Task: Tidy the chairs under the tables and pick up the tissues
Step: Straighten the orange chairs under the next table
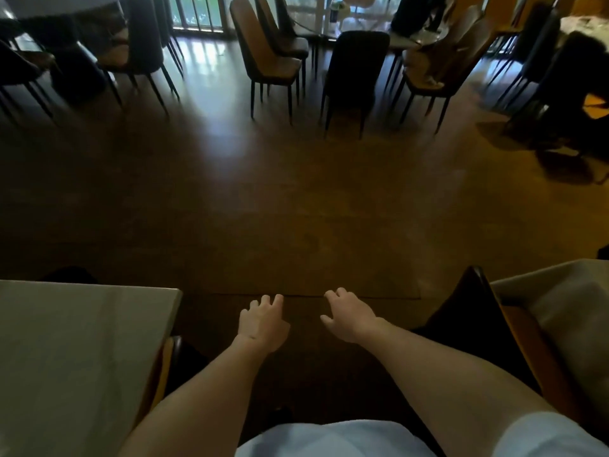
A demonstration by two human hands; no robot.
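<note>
Room: a dim dining hall with a dark brown polished wooden floor, barred windows at the far wall.
Near tables, two: a grey cloth-covered table at the lower left, and a second grey cloth-covered table at the lower right.
Near chairs, two: an orange-edged dark chair tucked against the left table, only its back edge showing; a dark-backed chair with a brown seat pushed against the right table.
Far chairs: at least seven, blurred; among them a tan padded chair on thin black legs standing clear of its table, and a black-backed chair drawn up to a white far table.
Left hand: bare, held out over the floor, fingers loosely spread and curled, grasping nothing.
Right hand: likewise extended, fingers released, empty.
Clothing: a pale blue short-sleeved shirt.
Tissues: cannot be made out.
Writing: none legible.
</note>
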